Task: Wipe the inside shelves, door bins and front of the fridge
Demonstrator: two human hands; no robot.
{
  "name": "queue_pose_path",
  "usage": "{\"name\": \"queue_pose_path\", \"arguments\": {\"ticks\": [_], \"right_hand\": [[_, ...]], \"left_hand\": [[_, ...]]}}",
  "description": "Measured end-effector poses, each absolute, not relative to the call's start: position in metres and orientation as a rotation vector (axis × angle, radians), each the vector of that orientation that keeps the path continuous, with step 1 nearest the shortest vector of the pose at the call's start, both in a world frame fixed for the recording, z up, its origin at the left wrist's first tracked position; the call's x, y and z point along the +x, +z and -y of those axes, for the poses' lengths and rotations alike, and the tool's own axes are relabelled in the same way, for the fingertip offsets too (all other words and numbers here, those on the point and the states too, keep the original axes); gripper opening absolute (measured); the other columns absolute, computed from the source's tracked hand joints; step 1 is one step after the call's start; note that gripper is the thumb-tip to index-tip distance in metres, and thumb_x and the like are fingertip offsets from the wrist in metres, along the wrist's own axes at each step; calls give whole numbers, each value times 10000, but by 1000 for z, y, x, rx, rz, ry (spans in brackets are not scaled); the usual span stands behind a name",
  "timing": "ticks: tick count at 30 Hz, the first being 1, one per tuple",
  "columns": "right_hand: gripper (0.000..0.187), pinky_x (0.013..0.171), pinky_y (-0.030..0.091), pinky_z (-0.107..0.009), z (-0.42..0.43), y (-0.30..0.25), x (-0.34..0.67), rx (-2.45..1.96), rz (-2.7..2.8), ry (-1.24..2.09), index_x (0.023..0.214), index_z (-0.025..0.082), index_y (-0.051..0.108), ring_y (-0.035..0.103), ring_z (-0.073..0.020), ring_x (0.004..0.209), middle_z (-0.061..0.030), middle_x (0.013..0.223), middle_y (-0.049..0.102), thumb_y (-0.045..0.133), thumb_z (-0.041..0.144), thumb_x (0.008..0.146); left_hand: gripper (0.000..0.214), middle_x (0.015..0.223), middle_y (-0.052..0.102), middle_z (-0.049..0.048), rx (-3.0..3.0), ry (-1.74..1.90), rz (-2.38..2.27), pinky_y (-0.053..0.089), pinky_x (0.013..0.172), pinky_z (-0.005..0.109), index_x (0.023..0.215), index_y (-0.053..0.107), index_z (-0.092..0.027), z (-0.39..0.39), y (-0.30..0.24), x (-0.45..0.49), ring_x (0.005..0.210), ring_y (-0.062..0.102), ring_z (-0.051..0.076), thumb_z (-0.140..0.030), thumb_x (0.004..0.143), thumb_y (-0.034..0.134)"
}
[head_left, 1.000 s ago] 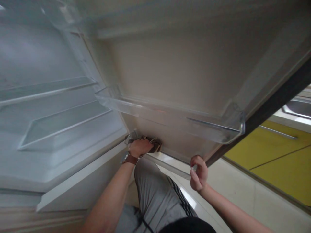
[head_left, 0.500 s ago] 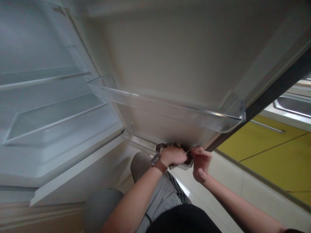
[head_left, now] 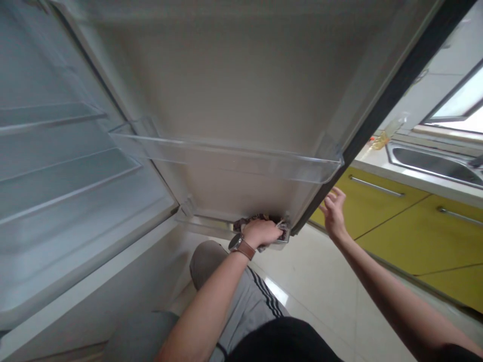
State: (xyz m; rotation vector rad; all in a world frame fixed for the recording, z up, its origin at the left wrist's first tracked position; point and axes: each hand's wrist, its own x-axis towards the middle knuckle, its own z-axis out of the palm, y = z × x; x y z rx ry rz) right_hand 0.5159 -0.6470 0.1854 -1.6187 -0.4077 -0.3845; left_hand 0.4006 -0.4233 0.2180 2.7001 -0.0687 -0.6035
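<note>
An open fridge door point(head_left: 219, 90) stands in front of me, with a clear upper door shelf point(head_left: 234, 158) and a lower door shelf point(head_left: 211, 227). My left hand point(head_left: 262, 234), a watch on its wrist, reaches into the right end of the lower shelf. Its fingers are closed on a dark patterned cloth point(head_left: 247, 221), bunched up and partly hidden under the hand. Beside the dark outer edge of the door is my right hand point(head_left: 334, 208). Its fingers are bent and apart with nothing visible in them; whether a fingertip touches the door, I cannot tell.
On the left is the fridge interior with glass shelves point(head_left: 68, 181). Yellow cabinets point(head_left: 392, 231) run along the right under a counter with a sink point(head_left: 433, 163). A bottle of yellowish liquid point(head_left: 388, 133) stands by the sink. My knee point(head_left: 211, 261) is just below the lower shelf.
My right hand has left the cloth and the shelf corner and moved right, past the door's outer edge. My left hand stays on the cloth. The view has turned right, showing more sink.
</note>
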Motion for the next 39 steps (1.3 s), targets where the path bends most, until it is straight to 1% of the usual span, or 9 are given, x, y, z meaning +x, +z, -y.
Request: {"name": "queue_pose_path", "arguments": {"ticks": [2,6,12,18,23,28,32,35,39], "right_hand": [[610,998,508,-455,634,167,525,-1538,366,-295,1309,311,445,593,-236,1152,-38,1221,589,572,722,876],[600,997,499,-406,604,149,537,-1417,341,-489,1247,279,485,578,-222,1136,-38,1212,580,504,760,890],[585,931,500,-390,584,146,552,-1340,316,-671,1182,251,499,582,-221,1029,-34,1110,578,458,756,890],[528,941,480,-395,582,142,558,-1349,366,-733,1185,240,518,586,-222,1009,-38,1081,585,411,704,958],[546,992,459,-419,582,141,551,-1380,347,-745,1212,230,519,571,-233,1050,-53,1111,577,380,701,972],[548,978,462,-417,582,138,541,-1384,346,-733,1226,228,500,582,-233,1043,-62,1121,600,382,700,974],[549,956,467,-408,581,137,543,-1374,339,-719,1231,232,486,591,-230,1030,-58,1112,606,380,706,976],[569,945,472,-407,581,137,547,-1385,341,-707,1232,237,481,590,-230,1013,-54,1095,602,369,729,970],[562,938,471,-403,582,138,549,-1380,360,-713,1223,234,486,590,-231,1007,-57,1095,600,375,723,969]], "left_hand": [[632,1381,685,203,2717,-595,72,534,1008,444,1259,786,-172,425,218,404,1258,671,393,-533,995,338],[602,1322,721,196,2731,-532,-40,544,995,437,1224,805,-190,430,218,408,1237,687,385,-518,981,363],[592,1329,720,188,2777,-573,17,542,969,391,1235,796,-199,435,218,414,1233,692,360,-495,996,343],[551,1293,732,204,2722,-519,-4,526,933,416,1148,804,-175,437,214,422,1196,696,392,-493,966,392],[432,1153,780,168,2337,-557,87,515,959,369,937,777,-130,413,205,425,1107,713,310,-439,904,478],[399,1048,795,125,1846,-516,-57,540,957,358,977,750,-125,393,192,425,1024,723,252,-403,892,477],[390,1081,786,152,2273,-557,29,518,925,357,898,746,-130,414,197,424,1044,710,288,-408,916,474],[424,1152,773,182,2616,-517,39,503,884,369,932,755,-154,428,203,423,1055,715,328,-430,953,434],[375,1153,780,141,2452,-450,67,510,959,352,928,768,-165,417,198,423,1113,702,302,-421,923,493]]}}
